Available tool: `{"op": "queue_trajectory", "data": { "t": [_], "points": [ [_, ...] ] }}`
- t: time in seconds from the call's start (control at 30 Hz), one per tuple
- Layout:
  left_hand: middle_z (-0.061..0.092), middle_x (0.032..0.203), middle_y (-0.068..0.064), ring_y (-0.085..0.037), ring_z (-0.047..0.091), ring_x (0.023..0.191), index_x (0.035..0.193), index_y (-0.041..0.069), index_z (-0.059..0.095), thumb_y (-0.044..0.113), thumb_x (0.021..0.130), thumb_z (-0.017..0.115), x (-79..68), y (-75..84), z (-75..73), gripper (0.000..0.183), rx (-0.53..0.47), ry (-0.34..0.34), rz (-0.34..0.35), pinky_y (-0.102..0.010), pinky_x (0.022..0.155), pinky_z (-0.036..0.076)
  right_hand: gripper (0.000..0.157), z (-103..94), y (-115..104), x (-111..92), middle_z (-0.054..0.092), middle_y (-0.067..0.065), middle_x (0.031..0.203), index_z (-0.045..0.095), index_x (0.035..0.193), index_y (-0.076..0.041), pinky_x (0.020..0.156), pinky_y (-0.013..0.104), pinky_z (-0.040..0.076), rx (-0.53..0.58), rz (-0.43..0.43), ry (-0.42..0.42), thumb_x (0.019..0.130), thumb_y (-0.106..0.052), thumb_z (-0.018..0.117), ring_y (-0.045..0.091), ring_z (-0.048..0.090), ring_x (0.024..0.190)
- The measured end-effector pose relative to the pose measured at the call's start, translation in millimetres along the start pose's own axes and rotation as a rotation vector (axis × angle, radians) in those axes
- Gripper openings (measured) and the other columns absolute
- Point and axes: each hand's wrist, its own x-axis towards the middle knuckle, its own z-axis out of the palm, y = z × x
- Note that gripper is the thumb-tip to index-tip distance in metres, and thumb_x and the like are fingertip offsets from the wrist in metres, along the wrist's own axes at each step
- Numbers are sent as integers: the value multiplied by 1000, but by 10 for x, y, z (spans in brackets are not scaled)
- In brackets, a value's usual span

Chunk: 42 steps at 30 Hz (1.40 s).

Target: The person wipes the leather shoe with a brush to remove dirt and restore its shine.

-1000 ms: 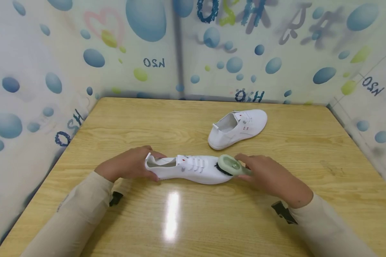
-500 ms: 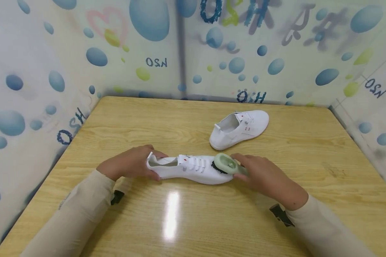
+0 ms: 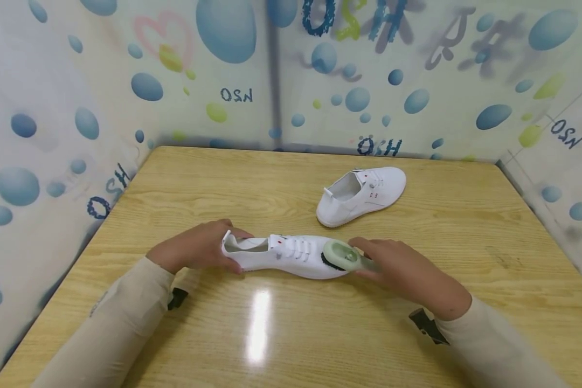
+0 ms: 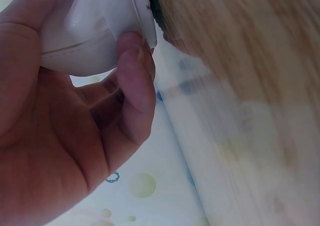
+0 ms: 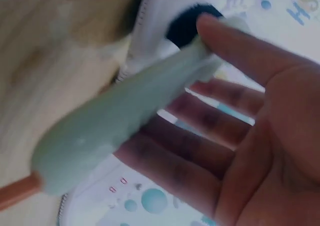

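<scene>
A white lace-up shoe (image 3: pixel 293 258) lies lengthwise on the table in the head view, toe to the right. My left hand (image 3: pixel 206 247) grips its heel, thumb on the near side and fingers on the far side; the left wrist view shows thumb and curled fingers around the heel (image 4: pixel 92 40). In my right hand (image 3: pixel 400 269) is a pale green brush (image 3: pixel 341 254) with dark bristles, its head resting on the shoe's toe. The right wrist view shows the brush handle (image 5: pixel 110 110) between thumb and fingers.
A second white shoe (image 3: pixel 361 196) stands farther back on the wooden table (image 3: pixel 223 188), toe to the right. Walls (image 3: pixel 393 54) with blue and green spots close in the back and sides. A bright light reflection (image 3: pixel 258 326) shows on the near tabletop.
My right hand and the brush shift slightly left along the toe, then a little nearer to me and back right. The left hand keeps its hold on the heel; both shoes stay put.
</scene>
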Motion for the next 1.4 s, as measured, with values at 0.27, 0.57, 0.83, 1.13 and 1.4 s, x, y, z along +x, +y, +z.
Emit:
{"op": "queue_trajectory", "data": {
  "t": [0.27,0.57,0.83,1.13,1.4],
  "points": [
    [60,107,-1,-18,56,90,133,34,64,53,66,89,-4,27,-12,74,0,-5,-16,-35,83,44,51,29,13,54,72,14,110,56,134,-6,84,46,56,-17,84,27,91,-27,74,28,70,99],
    [60,108,-1,-18,56,91,133,35,63,53,66,89,-6,25,-7,74,9,-5,-30,-35,83,45,46,-63,64,-35,68,0,95,58,129,-10,70,34,51,-26,39,-49,88,-22,77,11,60,79],
    [60,109,-2,-18,56,90,134,35,63,53,66,89,-1,10,2,75,5,-5,-34,-35,82,45,49,37,-9,10,72,5,102,58,131,-11,74,39,55,-60,-27,50,88,-26,77,17,68,85],
    [60,109,-2,-19,56,90,134,35,63,54,66,89,2,8,5,76,6,-6,-39,-36,82,45,52,34,-8,60,72,15,112,57,134,-6,81,47,56,-62,89,35,91,-29,74,30,71,97],
    [59,108,-1,-18,56,90,134,35,63,54,66,89,-2,3,3,76,1,-8,-29,-35,82,45,49,-84,34,-21,71,6,98,58,132,-5,71,37,53,-35,94,-77,91,-25,75,12,63,80]
  ]
}}
